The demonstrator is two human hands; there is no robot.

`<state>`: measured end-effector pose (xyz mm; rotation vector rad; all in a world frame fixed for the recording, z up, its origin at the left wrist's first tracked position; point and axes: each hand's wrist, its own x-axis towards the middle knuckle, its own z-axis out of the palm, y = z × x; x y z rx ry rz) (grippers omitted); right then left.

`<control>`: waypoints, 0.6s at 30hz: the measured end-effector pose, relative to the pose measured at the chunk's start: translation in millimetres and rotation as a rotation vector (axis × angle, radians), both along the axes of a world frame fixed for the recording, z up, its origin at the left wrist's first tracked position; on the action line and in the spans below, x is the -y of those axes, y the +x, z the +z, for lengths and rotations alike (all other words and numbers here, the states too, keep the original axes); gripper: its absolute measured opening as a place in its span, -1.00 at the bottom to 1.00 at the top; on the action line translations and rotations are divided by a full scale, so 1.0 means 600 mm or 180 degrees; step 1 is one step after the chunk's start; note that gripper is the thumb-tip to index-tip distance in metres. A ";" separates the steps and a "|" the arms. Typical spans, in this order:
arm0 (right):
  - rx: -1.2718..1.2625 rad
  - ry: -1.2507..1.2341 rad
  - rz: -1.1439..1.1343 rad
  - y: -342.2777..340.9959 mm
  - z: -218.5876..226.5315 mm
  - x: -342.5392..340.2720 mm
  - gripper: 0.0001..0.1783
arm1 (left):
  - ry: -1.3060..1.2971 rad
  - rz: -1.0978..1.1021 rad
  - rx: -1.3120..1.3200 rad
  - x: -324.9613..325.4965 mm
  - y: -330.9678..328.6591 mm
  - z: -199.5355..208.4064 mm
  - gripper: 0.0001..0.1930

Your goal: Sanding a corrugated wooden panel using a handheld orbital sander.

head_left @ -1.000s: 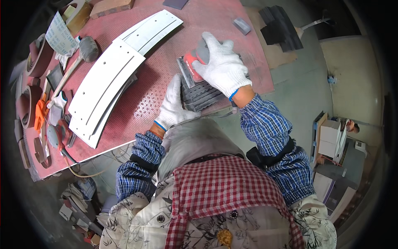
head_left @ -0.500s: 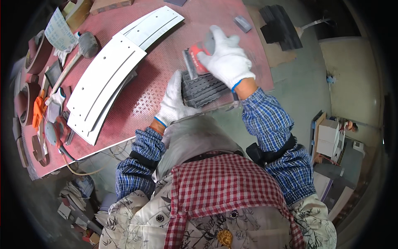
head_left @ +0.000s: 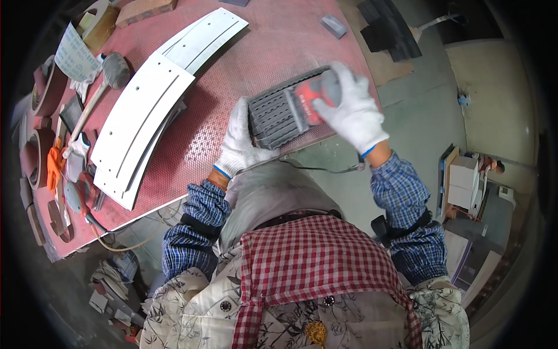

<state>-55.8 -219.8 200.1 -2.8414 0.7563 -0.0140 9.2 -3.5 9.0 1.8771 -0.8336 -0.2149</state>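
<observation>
A dark grey stack of ridged, slotted strips (head_left: 273, 119) lies on the red textured table near its front edge. My gloved left hand (head_left: 237, 139) grips the stack's left end, thumb pointing up along the side. In my gloved right hand (head_left: 357, 113) is a red and grey power sander (head_left: 311, 100), its flat grey plate resting over the right part of the stack. The sander is slightly blurred, and its cord runs down past the table edge. Both gloves are white with blue cuffs, and the right fingers wrap over the tool's body.
White curved panels (head_left: 148, 116) with holes and slots lie stacked to the left. Beyond them are a mallet (head_left: 116, 70), abrasive rolls (head_left: 40, 151) and a second sander (head_left: 75, 195). A small grey block (head_left: 333, 26) sits far right; black strips (head_left: 386, 32) are beyond the table.
My right hand has swept the sander rightward and slightly nearer along the stack, baring its left part. My left hand stays at the stack's left end.
</observation>
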 end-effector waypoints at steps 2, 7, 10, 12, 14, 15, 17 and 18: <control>-0.0123 -0.0073 -0.0361 -0.001 0.007 0.046 -0.10 | 0.0022 -0.0048 -0.0022 0.000 0.002 0.000 0.51; -0.0234 -0.0165 -0.0784 0.007 0.011 0.105 -0.07 | 0.0038 -0.0081 -0.0022 0.003 0.004 -0.003 0.56; -0.0202 -0.0141 -0.0680 0.014 0.007 0.066 -0.08 | 0.0028 -0.0050 -0.0027 0.001 0.003 -0.002 0.56; -0.0172 -0.0040 -0.0385 0.015 0.013 0.012 -0.11 | 0.0023 -0.0010 -0.0018 0.000 0.002 -0.002 0.51; 0.0095 0.0029 0.0108 0.002 0.003 -0.024 -0.13 | -0.0162 -0.0036 0.0098 0.004 0.001 -0.003 0.48; 0.0338 0.0024 0.0426 -0.008 -0.011 -0.037 -0.13 | -0.0168 -0.0060 0.0108 0.005 -0.002 -0.004 0.48; 0.0069 0.0233 0.0517 -0.009 0.011 -0.091 -0.16 | -0.0289 0.0060 0.0297 0.009 -0.006 -0.009 0.46; -0.0050 0.0225 0.0625 -0.010 0.020 -0.114 -0.17 | -0.0352 -0.0011 0.0076 0.007 0.001 -0.012 0.34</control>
